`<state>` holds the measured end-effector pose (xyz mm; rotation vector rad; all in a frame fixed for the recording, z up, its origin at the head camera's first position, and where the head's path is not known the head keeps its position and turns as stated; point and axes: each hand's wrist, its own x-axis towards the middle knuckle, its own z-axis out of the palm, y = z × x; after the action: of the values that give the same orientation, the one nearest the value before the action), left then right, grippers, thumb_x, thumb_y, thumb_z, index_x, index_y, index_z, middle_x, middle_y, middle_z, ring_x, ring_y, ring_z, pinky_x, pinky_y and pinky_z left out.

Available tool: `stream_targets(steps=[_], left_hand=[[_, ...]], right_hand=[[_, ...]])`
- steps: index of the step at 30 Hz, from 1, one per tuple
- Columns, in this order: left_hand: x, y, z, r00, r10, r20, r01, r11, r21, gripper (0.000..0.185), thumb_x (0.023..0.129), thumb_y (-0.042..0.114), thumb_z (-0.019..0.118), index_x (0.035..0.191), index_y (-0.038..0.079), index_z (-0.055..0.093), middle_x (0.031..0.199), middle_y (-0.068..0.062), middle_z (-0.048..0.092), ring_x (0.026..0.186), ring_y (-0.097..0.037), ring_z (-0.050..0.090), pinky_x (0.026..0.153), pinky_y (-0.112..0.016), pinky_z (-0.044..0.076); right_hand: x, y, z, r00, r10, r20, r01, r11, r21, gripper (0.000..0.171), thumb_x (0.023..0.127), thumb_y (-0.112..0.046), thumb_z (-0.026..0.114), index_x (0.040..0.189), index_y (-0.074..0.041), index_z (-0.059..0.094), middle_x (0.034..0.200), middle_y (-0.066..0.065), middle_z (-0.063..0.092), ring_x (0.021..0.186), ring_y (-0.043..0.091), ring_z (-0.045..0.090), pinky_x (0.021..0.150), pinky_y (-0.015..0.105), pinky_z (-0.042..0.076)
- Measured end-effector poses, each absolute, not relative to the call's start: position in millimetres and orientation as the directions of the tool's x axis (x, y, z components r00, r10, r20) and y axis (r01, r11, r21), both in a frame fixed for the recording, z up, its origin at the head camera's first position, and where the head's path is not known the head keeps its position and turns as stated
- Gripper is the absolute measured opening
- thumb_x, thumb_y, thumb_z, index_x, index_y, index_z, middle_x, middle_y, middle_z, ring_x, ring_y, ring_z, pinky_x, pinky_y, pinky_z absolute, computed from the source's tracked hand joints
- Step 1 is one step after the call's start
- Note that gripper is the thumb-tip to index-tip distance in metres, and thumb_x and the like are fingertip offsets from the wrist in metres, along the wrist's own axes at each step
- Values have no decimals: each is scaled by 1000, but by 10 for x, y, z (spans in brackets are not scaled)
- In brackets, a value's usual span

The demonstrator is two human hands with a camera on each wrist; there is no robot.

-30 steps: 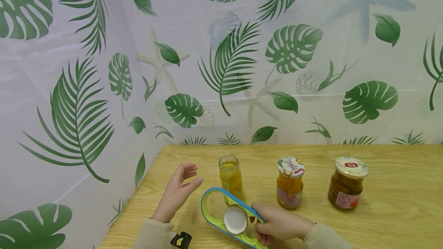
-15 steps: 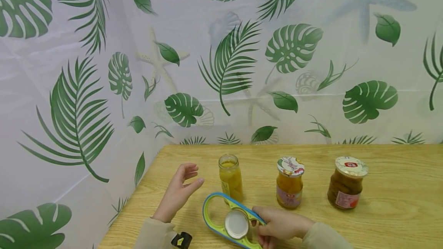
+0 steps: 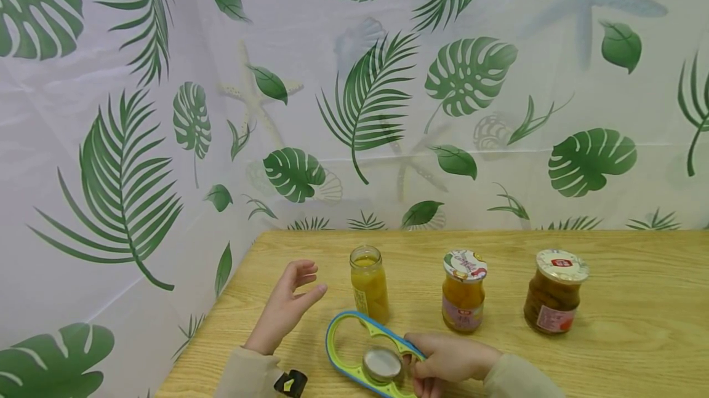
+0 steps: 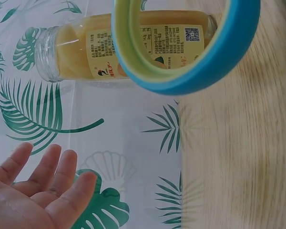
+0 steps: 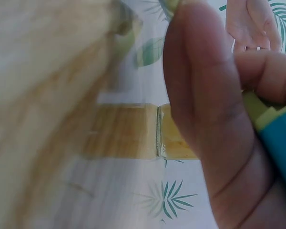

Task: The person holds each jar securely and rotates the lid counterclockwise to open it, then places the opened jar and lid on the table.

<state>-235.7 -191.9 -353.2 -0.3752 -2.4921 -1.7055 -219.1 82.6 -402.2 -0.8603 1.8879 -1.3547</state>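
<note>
My right hand grips one end of a blue-and-green jar opener, a long loop with several round openings. Within its middle part sits a round metal lid, pale inner face up and tilted. Just behind the opener stands an uncapped glass jar of yellow fruit in liquid. My left hand hovers left of that jar, fingers loosely bent and holding nothing. In the left wrist view the opener's ring overlaps the jar's label. Curled fingers fill much of the right wrist view.
Two lidded jars stand to the right on the wooden table: one of orange fruit and one with dark brown contents. A white leaf-patterned sheet hangs behind and to the left.
The opener has shifted slightly down and right. The lid, which faced up flat in the opener, now sits lower and tilted, its side edge showing. My left hand has stayed still.
</note>
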Motion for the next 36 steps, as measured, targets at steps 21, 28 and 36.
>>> stream_targets(steps=[21, 28, 36], left_hand=[[-2364, -1916, -3541, -965, 163, 208, 252, 336, 908, 52, 84, 29, 61, 125, 7, 39, 125, -12, 42, 115, -31, 39, 90, -50, 32], [-2356, -1912, -3530, -964, 168, 208, 255, 341, 905, 51, 84, 29, 61, 125, 7, 39, 125, -12, 42, 115, -31, 39, 90, -51, 32], [-2368, -1917, -3540, -965, 168, 201, 249, 345, 905, 52, 84, 32, 61, 124, 7, 39, 124, -12, 43, 115, -29, 39, 90, -51, 32]], right_hand=[[-2199, 821, -4033, -565, -806, -175, -98, 276, -956, 10, 82, 2, 47, 91, -1, 44, 67, 6, 58, 56, 11, 55, 47, 16, 45], [-2201, 816, -4010, -552, -811, -193, -105, 297, -949, 8, 83, 0, 47, 91, 0, 45, 69, 5, 57, 58, 12, 54, 48, 17, 45], [-2182, 792, -3980, -559, -812, -166, -139, 290, -947, 6, 83, 3, 46, 87, 0, 44, 69, 4, 55, 57, 11, 52, 48, 17, 42]])
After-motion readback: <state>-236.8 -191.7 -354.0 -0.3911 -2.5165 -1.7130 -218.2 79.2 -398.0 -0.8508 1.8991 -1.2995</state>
